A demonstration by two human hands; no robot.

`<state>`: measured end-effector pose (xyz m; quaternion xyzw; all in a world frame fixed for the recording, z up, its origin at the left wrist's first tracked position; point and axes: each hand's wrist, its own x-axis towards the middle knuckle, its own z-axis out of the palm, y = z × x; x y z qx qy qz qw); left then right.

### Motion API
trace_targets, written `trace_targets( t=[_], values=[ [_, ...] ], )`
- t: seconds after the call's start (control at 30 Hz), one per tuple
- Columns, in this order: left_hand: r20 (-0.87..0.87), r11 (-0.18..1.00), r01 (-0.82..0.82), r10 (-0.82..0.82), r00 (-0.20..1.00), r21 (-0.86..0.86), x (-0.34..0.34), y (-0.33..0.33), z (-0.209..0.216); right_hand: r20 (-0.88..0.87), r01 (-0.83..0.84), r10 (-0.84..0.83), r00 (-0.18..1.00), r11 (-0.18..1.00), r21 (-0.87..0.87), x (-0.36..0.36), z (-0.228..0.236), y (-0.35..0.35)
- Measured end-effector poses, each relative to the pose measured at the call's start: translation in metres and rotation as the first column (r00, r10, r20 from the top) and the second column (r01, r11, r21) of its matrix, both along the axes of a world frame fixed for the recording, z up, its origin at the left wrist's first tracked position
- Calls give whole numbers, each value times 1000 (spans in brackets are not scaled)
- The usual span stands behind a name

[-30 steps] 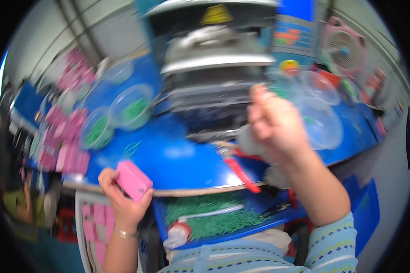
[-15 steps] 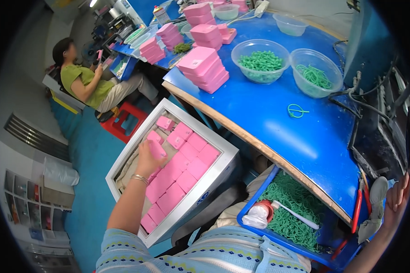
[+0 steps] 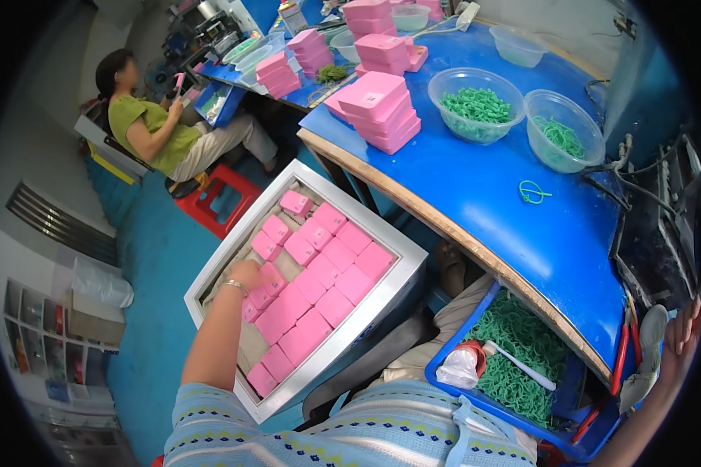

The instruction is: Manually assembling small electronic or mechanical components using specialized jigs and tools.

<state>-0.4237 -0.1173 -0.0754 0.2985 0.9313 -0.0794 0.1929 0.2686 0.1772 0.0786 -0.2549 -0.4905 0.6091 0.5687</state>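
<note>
My left hand (image 3: pixel 245 274) reaches into a white open-topped box (image 3: pixel 410 261) on the left. Its fingers, slightly smeared, close on the edge of a small pink box (image 3: pixel 272 277). Other pink boxes (image 3: pixel 337 307) lie packed in rows around it, over a beige lining. Far to the right, my right hand (image 3: pixel 684 331) holds nothing visible, its fingers stretched upward and apart. Beside that hand are a grey tool-like piece (image 3: pixel 653 342) and red-handled pliers (image 3: pixel 620 359).
A blue table (image 3: pixel 475 206) carries stacked pink boxes (image 3: pixel 380 113), bowls of green cords (image 3: pixel 475 105) and a loose green loop (image 3: pixel 533 192). A blue tray (image 3: pixel 432 366) of green cords sits by my lap. A seated person (image 3: pixel 152 128) works near a red stool (image 3: pixel 218 204).
My left hand has shifted down and slightly left inside the white box, with the pink box at its fingers. The whole view has moved a little; my right hand stays put.
</note>
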Motion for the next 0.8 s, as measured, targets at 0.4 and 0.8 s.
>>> trace_targets(
  t=[0.4,0.8],
  values=[
    [57,441,242,-565,823,864,213,102,117,262,-406,522,812,827,-389,-138,-26,-105],
    [206,167,250,-969,-136,954,369,170,130,549,-375,304,778,927,18,-143,-45,-115]
  ],
)
